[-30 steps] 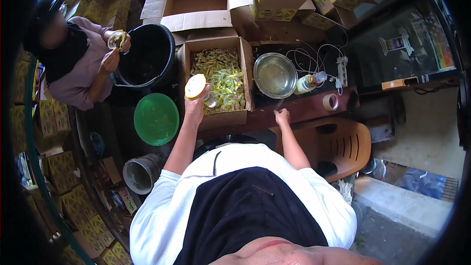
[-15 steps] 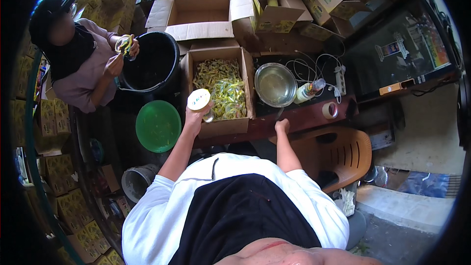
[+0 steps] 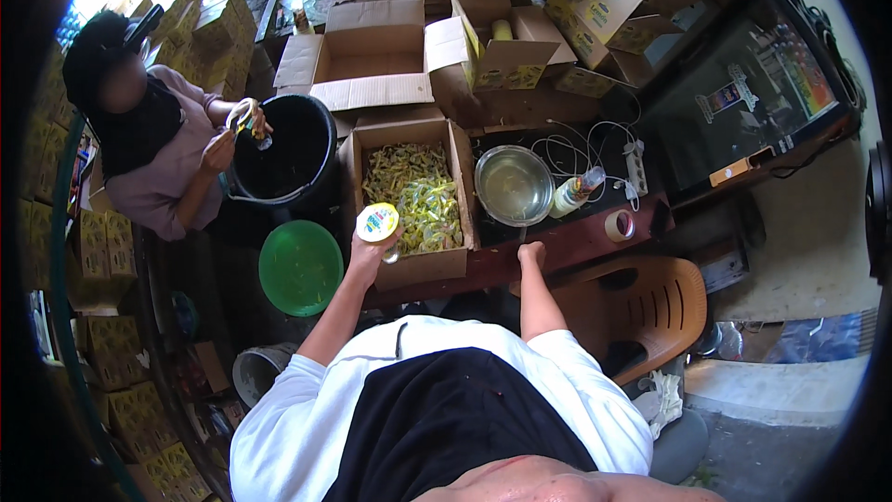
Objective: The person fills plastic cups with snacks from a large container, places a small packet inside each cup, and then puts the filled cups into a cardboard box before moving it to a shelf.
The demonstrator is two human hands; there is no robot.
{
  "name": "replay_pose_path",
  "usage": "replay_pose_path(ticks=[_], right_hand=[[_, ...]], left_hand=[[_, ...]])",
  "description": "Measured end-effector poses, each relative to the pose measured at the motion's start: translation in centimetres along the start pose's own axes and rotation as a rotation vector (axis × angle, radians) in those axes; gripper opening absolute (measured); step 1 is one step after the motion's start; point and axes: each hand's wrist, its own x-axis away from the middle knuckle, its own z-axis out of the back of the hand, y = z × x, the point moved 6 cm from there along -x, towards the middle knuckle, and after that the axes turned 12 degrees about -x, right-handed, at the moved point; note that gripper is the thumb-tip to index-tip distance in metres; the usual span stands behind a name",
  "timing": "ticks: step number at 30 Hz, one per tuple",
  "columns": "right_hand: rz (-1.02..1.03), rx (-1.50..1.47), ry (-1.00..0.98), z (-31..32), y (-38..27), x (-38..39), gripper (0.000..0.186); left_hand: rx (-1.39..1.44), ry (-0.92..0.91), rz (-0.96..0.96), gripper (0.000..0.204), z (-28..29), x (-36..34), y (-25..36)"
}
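The left hand (image 3: 369, 254) is gripping one small jar with a round yellow lid (image 3: 378, 223), holding it over the front edge of the one open box of yellow sachets (image 3: 413, 188). The right hand (image 3: 531, 254) is resting on the dark counter (image 3: 576, 234), pinching a thin tool just below the one steel bowl (image 3: 513, 185); one squeeze bottle (image 3: 571, 192) and one tape roll (image 3: 619, 224) are sitting nearby.

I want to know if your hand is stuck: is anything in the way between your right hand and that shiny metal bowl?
Nothing visible. The right hand rests at the table edge, and only bare dark tabletop lies between it and the metal bowl.
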Motion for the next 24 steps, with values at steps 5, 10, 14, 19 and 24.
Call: replay_pose_path(ticks=[5,10,14,19,24], right_hand=[[0.008,-0.044,-0.033,-0.9,0.5,-0.9,0.027],[0.195,-0.162,0.049,-0.7,3.0,-5.0,0.03],[0.271,-0.401,0.143,2.4,3.3,-3.6,0.024],[1.089,-0.371,-0.237,4.0,-19.2,8.9,0.02],[1.227,-0.498,0.183,14.4,-32.9,5.0,0.013]], left_hand=[[-0.052,-0.008,-0.007,0.046,-0.1,-0.3,-0.1],[0.018,-0.042,-0.024,0.042,-1.7,-1.3,-0.5],[-0.064,0.069,-0.044,0.039,-2.5,-1.5,0.7],[-0.039,0.058,-0.021,0.036,-4.8,-2.0,1.3],[-0.044,0.004,-0.059,0.04,-7.7,-3.0,2.9]])
